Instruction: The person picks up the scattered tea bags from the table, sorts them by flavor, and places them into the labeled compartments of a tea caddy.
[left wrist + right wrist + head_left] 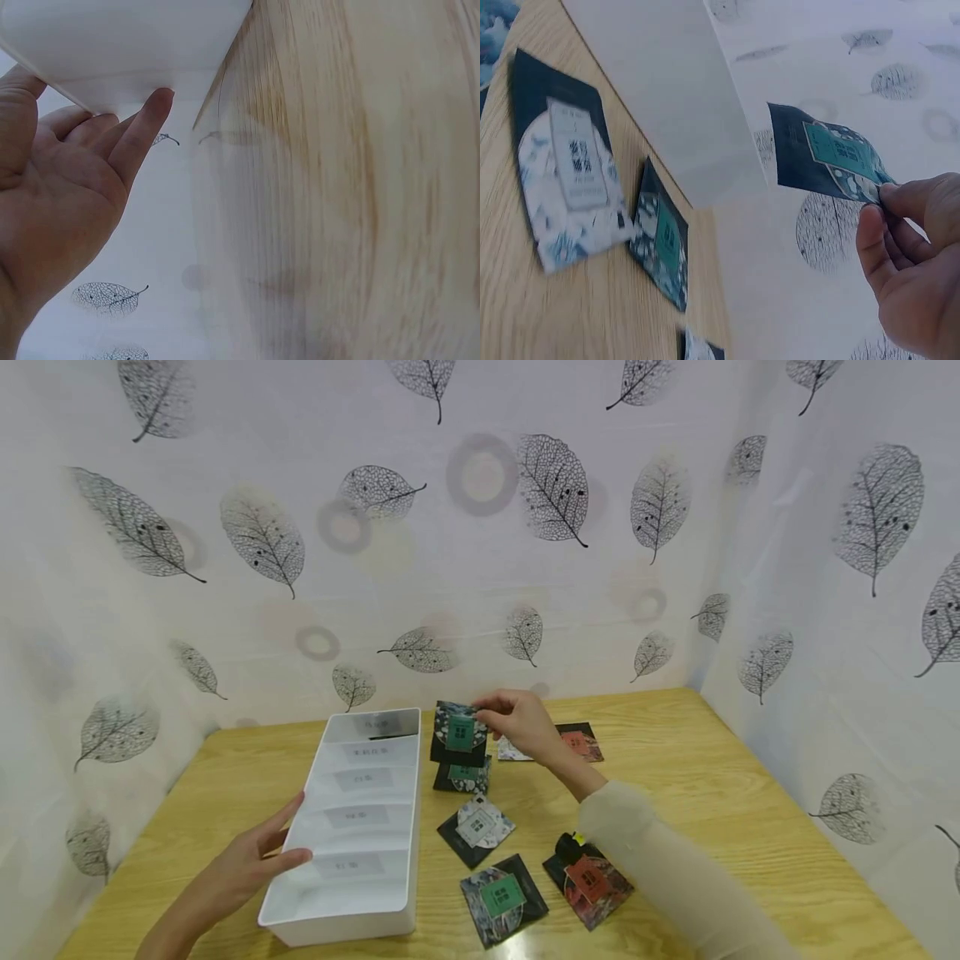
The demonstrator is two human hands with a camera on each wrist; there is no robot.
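The right hand (522, 727) pinches one corner of a flat black square packet with a green label (459, 737) between thumb and fingertips, holding it raised just beside the far end of a long white plastic box with labelled compartments (345, 930). The left hand (251, 858) rests against the box's left wall, its fingers extended and thumb apart (the thumb reaches over the rim).

Just below the raised packet, partly covered by it in the head view, lies a dark patterned packet with a green label (467, 775). Nearer along the wooden tabletop (697, 793) are a black-and-white packet with a pale label (477, 828), a grey-and-black packet with a green label (502, 897) and a dark packet with a red label (588, 883).
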